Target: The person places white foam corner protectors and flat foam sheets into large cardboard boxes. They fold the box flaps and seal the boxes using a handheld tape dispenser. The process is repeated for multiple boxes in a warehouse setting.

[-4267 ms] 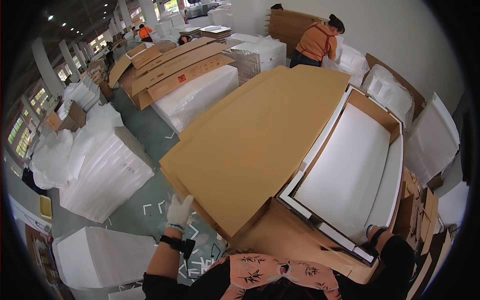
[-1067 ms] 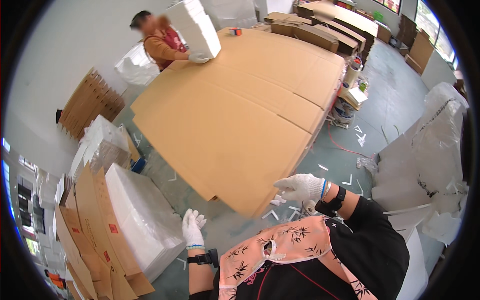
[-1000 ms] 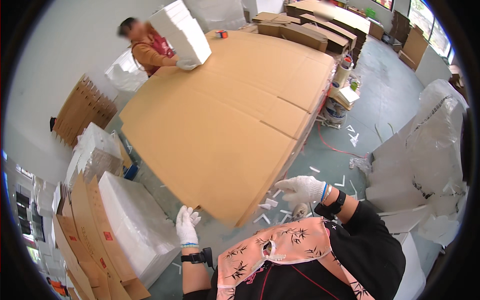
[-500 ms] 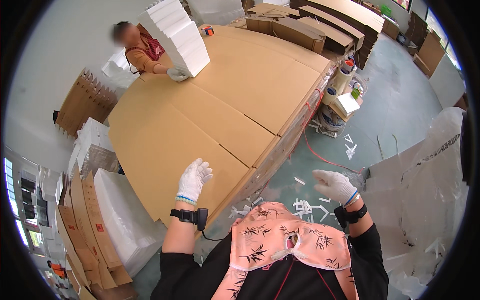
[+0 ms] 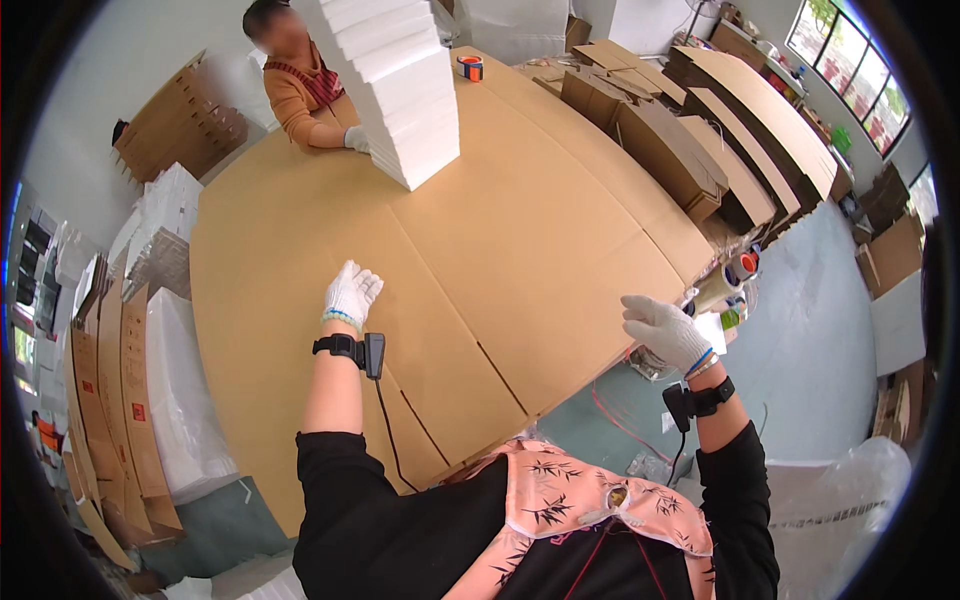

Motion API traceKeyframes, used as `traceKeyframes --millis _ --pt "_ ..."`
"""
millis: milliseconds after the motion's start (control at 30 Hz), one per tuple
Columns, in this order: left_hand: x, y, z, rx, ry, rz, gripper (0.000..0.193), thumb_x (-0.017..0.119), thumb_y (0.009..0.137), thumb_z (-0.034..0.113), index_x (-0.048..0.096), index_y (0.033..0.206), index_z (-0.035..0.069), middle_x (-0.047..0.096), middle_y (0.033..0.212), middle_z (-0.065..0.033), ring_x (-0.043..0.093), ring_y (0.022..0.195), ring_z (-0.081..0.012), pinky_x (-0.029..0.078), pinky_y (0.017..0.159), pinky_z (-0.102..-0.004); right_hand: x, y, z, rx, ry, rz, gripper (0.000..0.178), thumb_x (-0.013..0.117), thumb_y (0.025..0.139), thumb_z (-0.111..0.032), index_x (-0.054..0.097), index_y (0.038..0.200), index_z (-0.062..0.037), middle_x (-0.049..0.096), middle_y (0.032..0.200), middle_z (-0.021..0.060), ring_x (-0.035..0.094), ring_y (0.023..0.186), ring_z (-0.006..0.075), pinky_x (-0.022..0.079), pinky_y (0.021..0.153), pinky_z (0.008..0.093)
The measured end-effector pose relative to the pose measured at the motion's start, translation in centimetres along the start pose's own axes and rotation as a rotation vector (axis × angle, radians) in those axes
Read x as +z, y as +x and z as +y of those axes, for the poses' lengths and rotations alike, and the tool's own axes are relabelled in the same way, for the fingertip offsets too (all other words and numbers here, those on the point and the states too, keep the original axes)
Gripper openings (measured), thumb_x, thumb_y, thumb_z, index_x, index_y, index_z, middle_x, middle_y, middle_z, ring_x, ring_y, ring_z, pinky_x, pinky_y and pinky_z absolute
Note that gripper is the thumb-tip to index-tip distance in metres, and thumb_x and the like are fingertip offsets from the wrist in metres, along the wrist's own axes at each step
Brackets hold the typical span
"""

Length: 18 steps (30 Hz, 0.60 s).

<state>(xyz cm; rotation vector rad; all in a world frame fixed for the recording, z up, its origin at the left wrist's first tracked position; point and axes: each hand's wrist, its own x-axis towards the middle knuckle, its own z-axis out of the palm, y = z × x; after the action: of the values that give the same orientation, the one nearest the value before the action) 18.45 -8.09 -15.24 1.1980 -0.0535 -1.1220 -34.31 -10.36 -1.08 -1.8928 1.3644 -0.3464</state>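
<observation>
My left hand (image 5: 352,293), in a white knit glove, is raised over the near left part of the flattened cardboard sheets (image 5: 540,230). Its fingers are loosely bent, with nothing in them. My right hand (image 5: 668,332), gloved too, hovers by the right edge of the sheets, fingers stretched forward and empty. Farther off, a tall stack of white foam sheets (image 5: 415,110) stands on the cardboard. A co-worker (image 5: 298,90) at the far left has a gloved hand (image 5: 357,138) against the stack's left side.
An orange and blue tape dispenser (image 5: 470,68) sits beyond the stack. Folded cartons (image 5: 650,140) are piled at the far right, near tape rolls (image 5: 715,290). Upright cardboard (image 5: 135,400) and wrapped white foam (image 5: 185,400) stand at left. Clear plastic wrap (image 5: 850,490) lies low right.
My view has shifted, and I am nearer the cardboard sheets. My right hand has come from above the floor to the sheets' right edge. The foam stack now stands closer to me.
</observation>
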Motion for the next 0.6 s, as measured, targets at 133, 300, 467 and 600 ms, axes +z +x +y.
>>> traceKeyframes --millis 133,300,467,600 --pt "2.9 4.1 -0.2 0.007 -0.022 0.029 0.071 0.053 0.098 0.038 0.025 0.147 -0.006 0.031 0.15 -0.0277 0.049 0.126 -0.0371 0.052 0.097 -0.0441 -1.2 9.9 -1.1 0.109 0.259 -0.024 0.053 0.062 0.09 -0.026 0.053 0.133 0.0027 0.067 0.114 0.0153 0.065 0.092 0.0181 0.054 0.079 0.0289" --pt "7.4 7.4 -0.6 0.012 0.105 0.133 0.068 0.053 0.098 0.036 0.027 0.148 -0.003 0.034 0.149 -0.0277 0.048 0.127 -0.0374 0.051 0.098 -0.0446 0.1 24.3 -0.4 0.14 0.755 -0.003 0.056 0.061 0.093 -0.03 0.049 0.135 0.0052 0.064 0.109 0.0152 0.064 0.092 0.0217 0.056 0.075 0.0329" --pt "10.1 12.7 0.2 0.226 0.306 0.115 0.063 0.052 0.098 0.039 0.038 0.143 -0.003 0.04 0.146 -0.0227 0.049 0.128 -0.0339 0.048 0.101 -0.0418 6.7 37.7 -0.1 0.265 1.089 0.002 0.056 0.057 0.096 -0.036 0.048 0.135 0.0021 0.061 0.113 0.0197 0.064 0.094 0.0289 0.057 0.078 0.0397" --pt "10.5 17.0 1.6 0.423 0.602 0.106 0.067 0.048 0.1 0.042 0.033 0.145 -0.005 0.04 0.146 -0.0234 0.047 0.131 -0.0341 0.044 0.106 -0.0409 12.1 43.5 -3.8 0.261 1.111 -0.087 0.062 0.057 0.096 -0.042 0.043 0.139 0.0015 0.055 0.123 0.0187 0.059 0.107 0.0302 0.054 0.086 0.0413"
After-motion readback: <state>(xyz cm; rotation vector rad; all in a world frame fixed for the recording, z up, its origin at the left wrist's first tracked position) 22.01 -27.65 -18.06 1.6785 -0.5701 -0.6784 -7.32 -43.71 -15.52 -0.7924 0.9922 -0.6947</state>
